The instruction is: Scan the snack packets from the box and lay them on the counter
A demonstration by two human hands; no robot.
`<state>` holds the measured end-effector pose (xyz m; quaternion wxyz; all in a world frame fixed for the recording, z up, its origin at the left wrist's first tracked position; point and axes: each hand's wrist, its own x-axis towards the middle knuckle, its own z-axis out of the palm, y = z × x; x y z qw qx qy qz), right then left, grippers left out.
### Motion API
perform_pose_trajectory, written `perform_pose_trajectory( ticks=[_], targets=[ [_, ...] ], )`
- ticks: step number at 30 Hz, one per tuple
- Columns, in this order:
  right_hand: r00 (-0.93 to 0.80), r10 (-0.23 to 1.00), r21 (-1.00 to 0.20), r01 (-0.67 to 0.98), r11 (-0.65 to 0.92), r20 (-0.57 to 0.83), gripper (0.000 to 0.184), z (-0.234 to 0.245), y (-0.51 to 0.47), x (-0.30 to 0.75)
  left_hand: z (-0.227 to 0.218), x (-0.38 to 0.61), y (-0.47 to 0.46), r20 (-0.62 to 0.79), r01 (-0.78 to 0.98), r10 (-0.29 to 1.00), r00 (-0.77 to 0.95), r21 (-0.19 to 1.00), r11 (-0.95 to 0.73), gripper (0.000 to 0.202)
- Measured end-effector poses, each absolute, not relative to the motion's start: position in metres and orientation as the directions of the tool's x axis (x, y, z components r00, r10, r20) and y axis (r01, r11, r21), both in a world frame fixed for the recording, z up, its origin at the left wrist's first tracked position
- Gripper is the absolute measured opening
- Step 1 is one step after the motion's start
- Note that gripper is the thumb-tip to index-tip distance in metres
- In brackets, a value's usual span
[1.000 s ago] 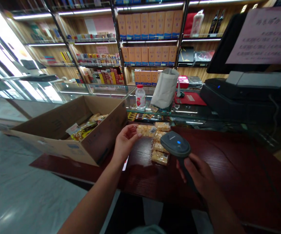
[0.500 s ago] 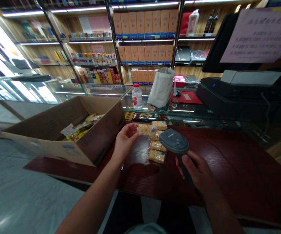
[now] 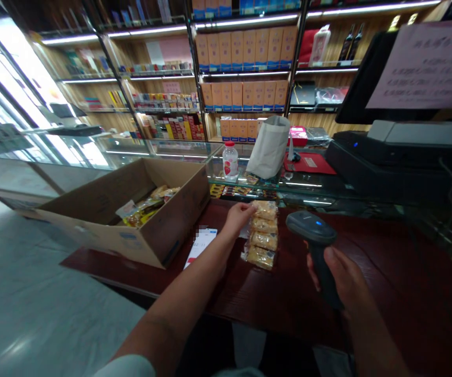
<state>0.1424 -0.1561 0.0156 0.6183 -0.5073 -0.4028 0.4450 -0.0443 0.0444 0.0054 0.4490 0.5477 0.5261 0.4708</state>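
At far left we note the pale stone floor (image 3: 41, 293), then a open-topped cardboard box (image 3: 182, 214) on the dark red wood tabletop (image 3: 289, 314), holding yellow snack packets (image 3: 142, 212). Just right of the box lies a phone (image 3: 200, 246), its screen lit and partly pixelated.

The left hand (image 3: 239, 220) reaches across the phone, its fingertips (image 3: 252, 207) touching the near-left edge of the top packet in a row of clear-wrapped pastry packets (image 3: 263, 241). We cannot tell whether the grip is pinching the packet or only resting on it. The row lies flat on the tabletop, each packet overlapping or abutting the next. We judge these light, soft and slippery in their film, with crumbly contents likely to break under pressure; the sealed film ends look like the best place to take hold.

Farther right, the right hand (image 3: 339, 277) has a firm, closed grip around the handle of a black barcode scanner (image 3: 312, 228), its head raised and well clear of the packets.

Behind, on the glass counter (image 3: 308, 183), stand a plastic bottle (image 3: 230, 161) and a paper bag (image 3: 269, 147), with a black till printer (image 3: 386, 157) at right.
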Motion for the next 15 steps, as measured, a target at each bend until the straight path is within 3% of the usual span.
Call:
perform_pose_trajectory(
  ticks=[2, 4, 7, 8, 9, 11, 15],
  targets=[
    [0.302, 0.953, -0.986, -0.154, 0.065, 0.016, 0.045, 0.013, -0.157, 0.142, 0.008, -0.050, 0.041, 0.064, 0.198, 0.998, -0.011, 0.978, -0.061, 0.035],
    [0.311, 0.950, -0.986, -0.160, 0.052, 0.000, 0.043, 0.011, -0.155, 0.142, 0.026, -0.067, 0.035, 0.185, 0.297, 0.983, -0.001, 0.938, -0.176, 0.034],
    [0.314, 0.949, -0.974, -0.219, 0.060, -0.012, 0.041, 0.011, -0.147, 0.144, 0.087, -0.114, 0.037, 0.457, 0.551, 0.888, 0.054, 0.728, -0.409, 0.042],
    [0.313, 0.950, -0.969, -0.240, 0.059, -0.019, 0.040, 0.012, -0.143, 0.145, 0.112, -0.134, 0.044, 0.492, 0.650, 0.869, 0.060, 0.641, -0.408, 0.042],
    [0.311, 0.950, -0.966, -0.252, 0.060, -0.022, 0.039, 0.013, -0.139, 0.146, 0.137, -0.155, 0.054, 0.488, 0.733, 0.871, 0.054, 0.573, -0.366, 0.036],
    [0.305, 0.952, -0.966, -0.249, 0.065, -0.015, 0.038, 0.016, -0.129, 0.148, 0.176, -0.196, 0.082, 0.469, 0.775, 0.883, 0.000, 0.559, -0.296, 0.024],
    [0.277, 0.961, -0.975, -0.208, 0.072, 0.012, 0.044, 0.018, -0.108, 0.151, 0.187, -0.253, 0.136, 0.333, 0.722, 0.942, -0.036, 0.660, -0.206, 0.029]
  ],
)
